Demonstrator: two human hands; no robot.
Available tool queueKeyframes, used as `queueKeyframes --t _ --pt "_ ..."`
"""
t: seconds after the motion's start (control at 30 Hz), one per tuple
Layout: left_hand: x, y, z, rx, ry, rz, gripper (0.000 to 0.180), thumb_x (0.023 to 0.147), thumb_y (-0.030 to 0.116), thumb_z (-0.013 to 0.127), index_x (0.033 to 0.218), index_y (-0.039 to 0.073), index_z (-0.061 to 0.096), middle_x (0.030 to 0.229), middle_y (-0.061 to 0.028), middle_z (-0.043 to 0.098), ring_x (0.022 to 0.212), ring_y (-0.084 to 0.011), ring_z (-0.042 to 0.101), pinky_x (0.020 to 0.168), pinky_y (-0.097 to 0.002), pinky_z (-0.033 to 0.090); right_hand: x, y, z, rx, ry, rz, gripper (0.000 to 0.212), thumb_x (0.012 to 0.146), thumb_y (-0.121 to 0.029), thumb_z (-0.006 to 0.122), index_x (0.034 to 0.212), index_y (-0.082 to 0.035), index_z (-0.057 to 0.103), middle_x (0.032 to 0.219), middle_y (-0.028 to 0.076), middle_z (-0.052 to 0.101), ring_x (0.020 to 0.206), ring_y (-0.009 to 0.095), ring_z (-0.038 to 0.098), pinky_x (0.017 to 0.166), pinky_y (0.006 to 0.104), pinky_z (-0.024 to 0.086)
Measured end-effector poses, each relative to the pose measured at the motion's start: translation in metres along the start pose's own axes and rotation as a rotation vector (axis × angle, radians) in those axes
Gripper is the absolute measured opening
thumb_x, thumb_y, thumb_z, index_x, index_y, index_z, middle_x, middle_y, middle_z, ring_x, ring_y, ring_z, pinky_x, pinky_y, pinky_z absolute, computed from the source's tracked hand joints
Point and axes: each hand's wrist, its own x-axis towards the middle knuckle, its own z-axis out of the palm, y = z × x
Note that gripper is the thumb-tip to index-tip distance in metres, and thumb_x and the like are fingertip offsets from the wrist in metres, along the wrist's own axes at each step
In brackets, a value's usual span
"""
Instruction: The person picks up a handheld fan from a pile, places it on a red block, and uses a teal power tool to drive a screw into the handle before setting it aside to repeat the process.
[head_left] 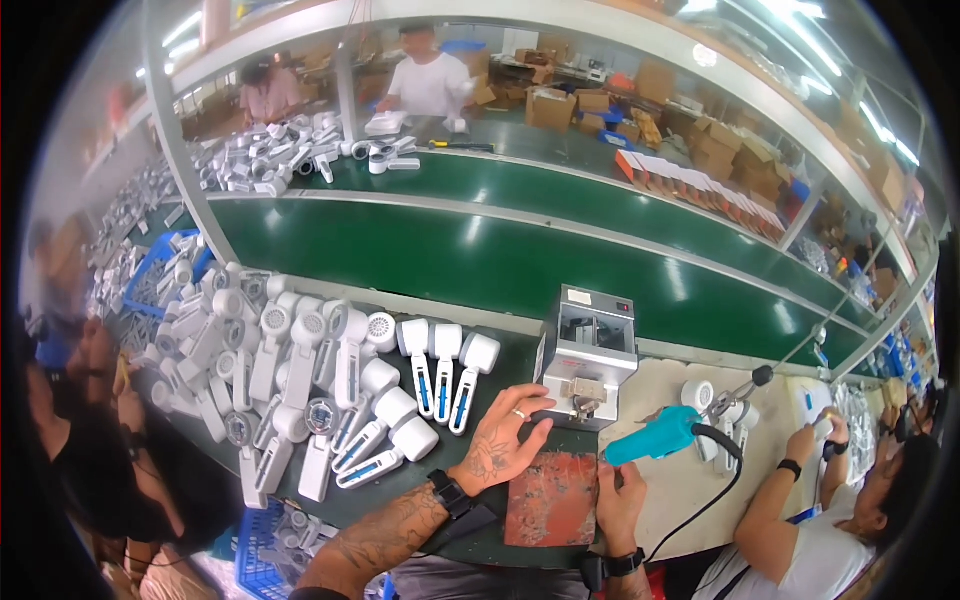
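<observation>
As my eyes go from the left, I see a co-worker in dark clothing [60, 465] at the edge, and farther off a blue basket [150, 282] among loose white pieces. A big heap of white round-headed handpieces [348, 372] spreads over the left of the dark green counter [512, 368], some lying on top of others. At its right side, three handpieces with blue strips [443, 375] stand in a row, heads to the far side. On the near side, below the counter, another blue basket [250, 552] holds more parts.

My left hand [505, 437] is open, fingers loosely extended and thumb apart, with its fingertips at the near left side of a grey boxy machine [598, 355]; I cannot tell whether they pinch anything small. Just nearer than the machine lies a worn red mat [550, 500]. At its right edge, my right hand [622, 495] has its fingers bent up by the front end of a teal power tool [650, 437]; I cannot tell how far they close or whether they grip it. A black cable [738, 465] curves from the tool. Farther right are a few more handpieces [699, 395], then a co-worker in a white shirt [830, 548].
</observation>
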Motion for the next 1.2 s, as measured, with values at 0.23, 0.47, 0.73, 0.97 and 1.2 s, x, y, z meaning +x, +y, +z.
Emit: queueKeyframes --t 0.23,0.47,0.73,0.97,1.2 --pt "0.002 0.004 -0.007 0.15 -0.039 0.02 0.025 0.094 0.007 0.07 0.12 0.005 0.067 0.132 -0.0149 0.063 0.105 -0.0305 0.062 0.091 -0.0388 0.052 0.001 -0.009 -0.002 0.017 -0.051 0.059 0.015 0.095 -0.012 0.066 0.09 0.002 0.064 0.079 0.012 0.065 0.073 0.019 0.057 0.069 0.0359 0.047" --pt "0.003 0.011 -0.008 0.109 -0.089 -0.025 0.027 0.094 0.005 0.069 0.121 0.004 0.068 0.133 -0.0143 0.061 0.102 -0.0275 0.063 0.087 -0.036 0.054 0.003 -0.014 -0.006 0.095 -0.056 0.056 0.015 0.093 -0.013 0.068 0.094 0.003 0.068 0.082 0.017 0.069 0.075 0.025 0.065 0.071 0.0379 0.049" --pt "0.001 0.013 -0.008 0.144 -0.078 -0.001 0.027 0.094 0.007 0.071 0.12 0.004 0.068 0.133 -0.0124 0.062 0.101 -0.0282 0.063 0.089 -0.037 0.054 -0.008 -0.007 -0.006 0.239 -0.076 0.193 0.013 0.097 -0.008 0.064 0.101 0.003 0.07 0.088 0.012 0.072 0.082 0.021 0.068 0.077 0.0355 0.053" --pt "0.004 0.011 -0.008 0.149 -0.063 0.0 0.025 0.094 0.006 0.07 0.119 0.004 0.068 0.133 -0.0122 0.062 0.107 -0.0298 0.063 0.09 -0.0376 0.055 0.003 -0.026 -0.007 0.21 -0.038 0.226 0.017 0.096 -0.012 0.065 0.09 0.003 0.069 0.08 0.012 0.07 0.076 0.019 0.064 0.07 0.0354 0.049" --pt "0.003 0.006 -0.007 0.092 -0.056 0.002 0.026 0.095 0.005 0.07 0.121 0.003 0.067 0.133 -0.0137 0.061 0.107 -0.0295 0.061 0.088 -0.0359 0.056 0.005 -0.026 -0.007 0.219 -0.056 0.252 0.016 0.098 -0.01 0.062 0.092 0.003 0.069 0.083 0.009 0.07 0.077 0.016 0.063 0.071 0.032 0.048"
